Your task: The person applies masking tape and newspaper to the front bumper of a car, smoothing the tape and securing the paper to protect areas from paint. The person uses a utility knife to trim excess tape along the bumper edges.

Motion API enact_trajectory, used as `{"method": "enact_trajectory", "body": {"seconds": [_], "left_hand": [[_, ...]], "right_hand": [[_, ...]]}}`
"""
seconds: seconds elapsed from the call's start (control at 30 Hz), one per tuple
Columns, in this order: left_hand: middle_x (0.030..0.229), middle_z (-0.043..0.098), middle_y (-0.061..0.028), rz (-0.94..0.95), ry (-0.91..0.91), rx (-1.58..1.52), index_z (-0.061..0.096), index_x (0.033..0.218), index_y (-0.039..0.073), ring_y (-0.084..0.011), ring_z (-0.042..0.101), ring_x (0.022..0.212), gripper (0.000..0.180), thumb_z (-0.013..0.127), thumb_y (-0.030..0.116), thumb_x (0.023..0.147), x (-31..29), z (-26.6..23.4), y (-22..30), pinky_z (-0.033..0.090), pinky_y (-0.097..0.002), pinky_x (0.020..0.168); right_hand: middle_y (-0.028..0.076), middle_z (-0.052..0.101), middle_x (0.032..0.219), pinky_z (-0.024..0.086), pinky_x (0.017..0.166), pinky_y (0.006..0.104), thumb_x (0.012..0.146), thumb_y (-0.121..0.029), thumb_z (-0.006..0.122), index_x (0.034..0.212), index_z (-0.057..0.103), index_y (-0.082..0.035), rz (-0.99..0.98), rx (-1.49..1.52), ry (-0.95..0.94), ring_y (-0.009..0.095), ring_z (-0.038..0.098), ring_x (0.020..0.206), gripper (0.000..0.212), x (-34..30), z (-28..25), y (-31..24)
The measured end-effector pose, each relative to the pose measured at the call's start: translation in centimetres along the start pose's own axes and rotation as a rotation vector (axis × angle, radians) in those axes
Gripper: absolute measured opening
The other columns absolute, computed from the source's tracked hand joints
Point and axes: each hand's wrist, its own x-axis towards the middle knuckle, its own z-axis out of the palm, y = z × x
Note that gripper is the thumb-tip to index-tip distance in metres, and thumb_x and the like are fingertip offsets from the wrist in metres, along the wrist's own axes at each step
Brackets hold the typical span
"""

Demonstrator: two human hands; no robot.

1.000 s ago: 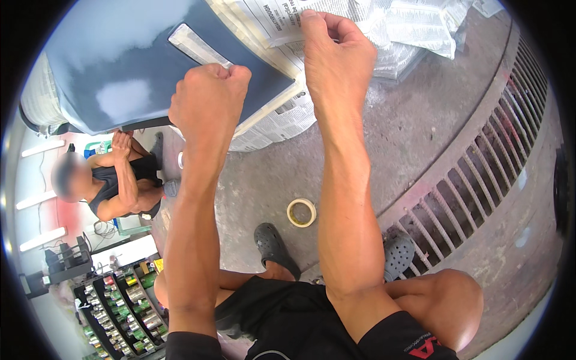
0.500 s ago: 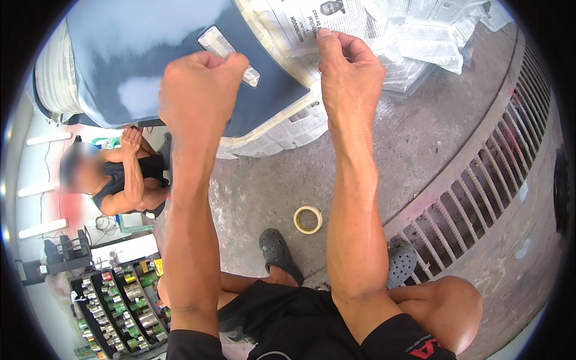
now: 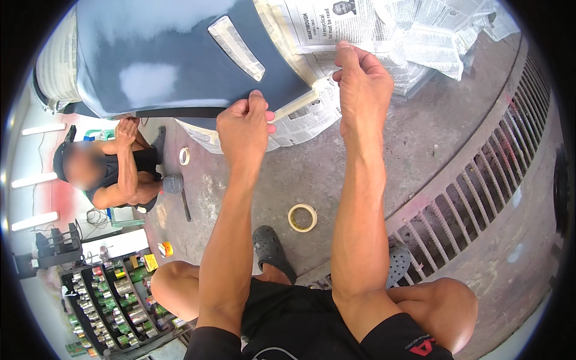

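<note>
My left hand is at the lower edge of a grey-blue panel, thumb and fingers drawn together; anything between them is too small to make out. Farther right and higher, my right hand pinches thumb against fingers in front of the newspaper that covers the area beside the panel. What that pinch holds, if anything, cannot be told. Masking tape runs along the panel's border. A long slot in the panel is covered with pale tape strips.
A roll of masking tape lies on the concrete floor near my foot, another tape roll farther left. At left a person crouches by the panel. A rack of cans stands lower left; a metal floor grate curves along the right.
My left hand has moved right and down, off the panel's face toward its lower edge, uncovering the taped slot. My right hand sits slightly lower and farther right.
</note>
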Motion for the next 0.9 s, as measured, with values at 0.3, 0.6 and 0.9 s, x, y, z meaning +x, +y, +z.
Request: {"method": "enact_trajectory", "body": {"seconds": [0.3,0.6,0.9], "left_hand": [[0.075,0.076,-0.0103,0.054,0.053,0.127,0.077,0.09,-0.005,-0.0143,0.069,0.058,0.037,0.065,0.029,0.101,0.4,1.5,1.7,0.053,-0.0286,0.061],[0.066,0.074,-0.0062,0.064,0.061,0.123,0.075,0.075,0.003,-0.0149,0.069,0.054,0.032,0.065,0.028,0.093,1.4,1.1,2.2,0.056,-0.0324,0.063],[0.052,0.061,-0.0093,0.253,0.238,0.418,0.067,0.059,0.006,-0.0319,0.059,0.049,0.034,0.069,0.028,0.084,1.5,0.0,3.3,0.048,-0.0445,0.058]], "right_hand": [[0.003,0.072,0.095,0.048,0.073,0.0297,0.098,-0.032,0.078,0.112,0.078,0.001,0.002,-0.013,0.005,0.012,0.058,0.081,0.036,0.0,-0.2,-0.2],[0.003,0.071,0.093,0.048,0.076,0.0288,0.099,-0.032,0.077,0.11,0.078,0.002,0.011,0.002,0.015,0.012,0.058,0.082,0.036,0.7,-0.7,-0.3],[0.001,0.069,0.081,0.048,0.068,0.0299,0.101,-0.033,0.075,0.102,0.079,0.004,0.017,-0.117,-0.17,0.009,0.056,0.072,0.037,-0.3,0.5,-1.2]]}}
